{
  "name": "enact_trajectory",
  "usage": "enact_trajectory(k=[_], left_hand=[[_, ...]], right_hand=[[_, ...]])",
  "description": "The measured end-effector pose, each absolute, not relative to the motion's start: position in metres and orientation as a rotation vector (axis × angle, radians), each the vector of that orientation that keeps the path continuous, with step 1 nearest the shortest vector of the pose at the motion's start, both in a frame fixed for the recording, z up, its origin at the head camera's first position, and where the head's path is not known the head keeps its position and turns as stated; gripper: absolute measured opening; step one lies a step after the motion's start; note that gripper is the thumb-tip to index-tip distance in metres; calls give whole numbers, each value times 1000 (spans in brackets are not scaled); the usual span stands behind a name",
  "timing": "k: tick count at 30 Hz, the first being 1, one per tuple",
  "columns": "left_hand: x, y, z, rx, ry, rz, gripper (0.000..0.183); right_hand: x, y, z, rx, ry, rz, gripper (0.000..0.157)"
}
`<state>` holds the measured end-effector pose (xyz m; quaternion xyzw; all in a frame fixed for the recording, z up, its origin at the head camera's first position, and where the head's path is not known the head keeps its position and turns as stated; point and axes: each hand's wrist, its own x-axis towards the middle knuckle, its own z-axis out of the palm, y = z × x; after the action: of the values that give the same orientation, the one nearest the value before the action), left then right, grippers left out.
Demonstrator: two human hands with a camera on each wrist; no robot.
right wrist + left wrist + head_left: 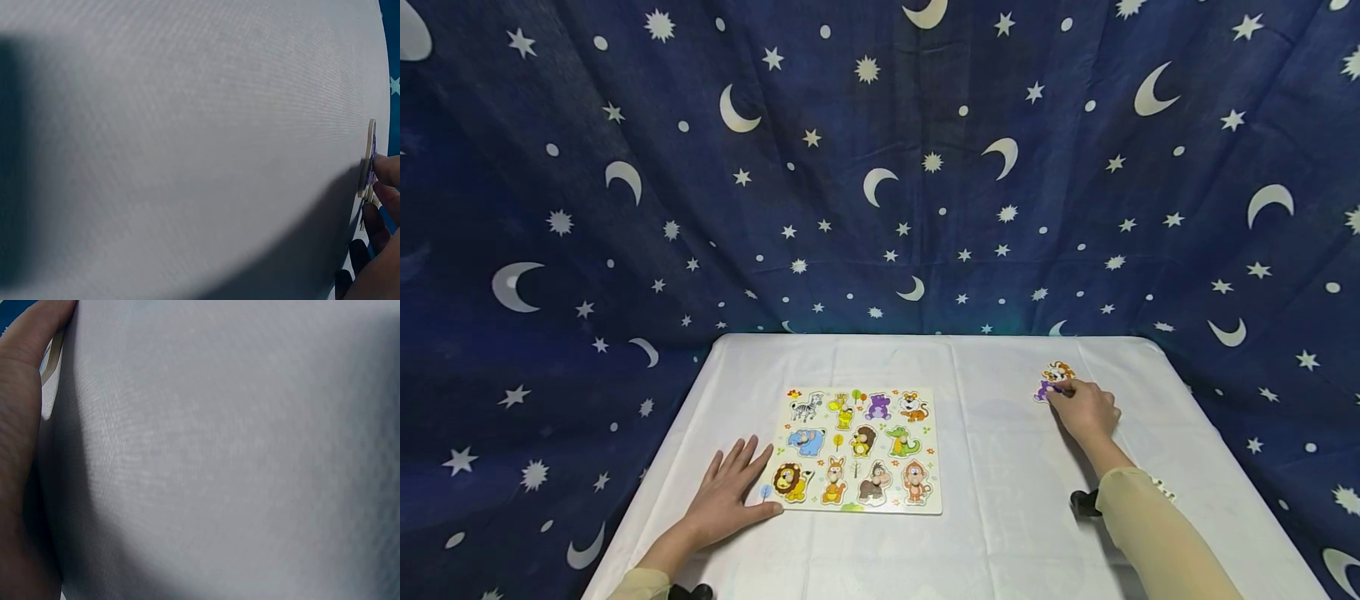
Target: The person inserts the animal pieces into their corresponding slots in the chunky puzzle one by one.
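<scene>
A white animal puzzle board (859, 506) lies left of the table's middle, with a zebra, giraffe, lion and other animals on it. My left hand (727, 492) rests flat with fingers spread, the thumb and fingertips at the board's left edge. In the left wrist view only part of that hand (20, 406) shows. At the far right, my right hand (1084, 410) pinches a purple animal puzzle piece (1042, 390). An orange and white puzzle piece (1059, 370) lies just behind it, partly overlapped. The right wrist view shows the held piece edge-on beside the fingertips (386, 169).
A white cloth covers the table (992, 467). Behind and on both sides hangs a dark blue curtain (925, 200) with moons and stars. Dark wrist-worn devices sit below the right forearm (1084, 502) and by the left sleeve (692, 592).
</scene>
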<state>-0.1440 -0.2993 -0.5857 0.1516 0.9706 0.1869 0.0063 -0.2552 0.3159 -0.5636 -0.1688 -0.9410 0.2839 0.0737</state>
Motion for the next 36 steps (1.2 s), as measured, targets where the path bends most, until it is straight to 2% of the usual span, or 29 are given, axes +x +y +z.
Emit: enact_trajectory(k=[36], left_hand=[[-144,-300,-584,478,3033,598,103]], right_hand=[[-257,314,-570,-593,-2776,869,35]])
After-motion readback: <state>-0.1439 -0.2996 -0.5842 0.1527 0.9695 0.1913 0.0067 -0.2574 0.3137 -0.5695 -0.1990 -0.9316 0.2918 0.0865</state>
